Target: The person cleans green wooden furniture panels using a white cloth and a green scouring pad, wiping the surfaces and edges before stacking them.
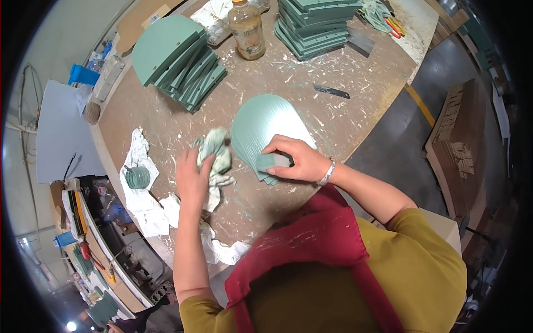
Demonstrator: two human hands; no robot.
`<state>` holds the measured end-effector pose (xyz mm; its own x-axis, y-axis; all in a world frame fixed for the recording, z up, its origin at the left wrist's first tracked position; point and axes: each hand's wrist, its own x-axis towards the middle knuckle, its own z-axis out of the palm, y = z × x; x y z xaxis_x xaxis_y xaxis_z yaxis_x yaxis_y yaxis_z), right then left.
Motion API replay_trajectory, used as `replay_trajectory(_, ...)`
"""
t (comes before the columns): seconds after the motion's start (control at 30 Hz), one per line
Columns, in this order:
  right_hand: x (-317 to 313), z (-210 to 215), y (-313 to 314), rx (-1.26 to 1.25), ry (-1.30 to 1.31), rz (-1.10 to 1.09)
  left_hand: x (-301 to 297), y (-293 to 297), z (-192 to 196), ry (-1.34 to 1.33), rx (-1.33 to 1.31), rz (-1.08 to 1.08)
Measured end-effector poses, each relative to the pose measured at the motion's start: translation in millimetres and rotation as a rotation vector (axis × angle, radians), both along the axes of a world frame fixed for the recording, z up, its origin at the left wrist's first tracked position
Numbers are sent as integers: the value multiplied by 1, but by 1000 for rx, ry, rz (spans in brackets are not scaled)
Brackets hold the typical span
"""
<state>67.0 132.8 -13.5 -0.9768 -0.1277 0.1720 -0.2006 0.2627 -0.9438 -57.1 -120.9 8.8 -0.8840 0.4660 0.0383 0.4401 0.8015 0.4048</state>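
A small stack of rounded pale green panels [272, 119] lies near the front of the worktable, its top face shiny with fine lines. My right hand [300, 158] is closed around a small grey-green block [272, 161], which rests over the panels' lower edge; it looks like a sanding block. To the left, my left hand [192, 172] grips a crumpled cloth stained green [215, 150], slightly blurred. The cloth is just beside the panels, hanging down toward a whiter part at the tabletop.
Taller stacks of green panels stand at the back left [166, 50] and back centre [316, 28], with a plastic bottle [247, 33] between them. A dark flat blade [331, 91] lies right of centre. White rags [139, 183] and scissors [395, 26] lie near the table's edges.
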Motion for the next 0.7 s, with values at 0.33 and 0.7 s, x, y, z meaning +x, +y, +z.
replay_trajectory(0.33, -5, -1, 0, 33, 21, 96, -78, 129, -25, 31, -130, -181)
replay_trajectory(0.7, -103, 25, 90, 355, -38, -224, 11, 118, 0, 142, -62, -473)
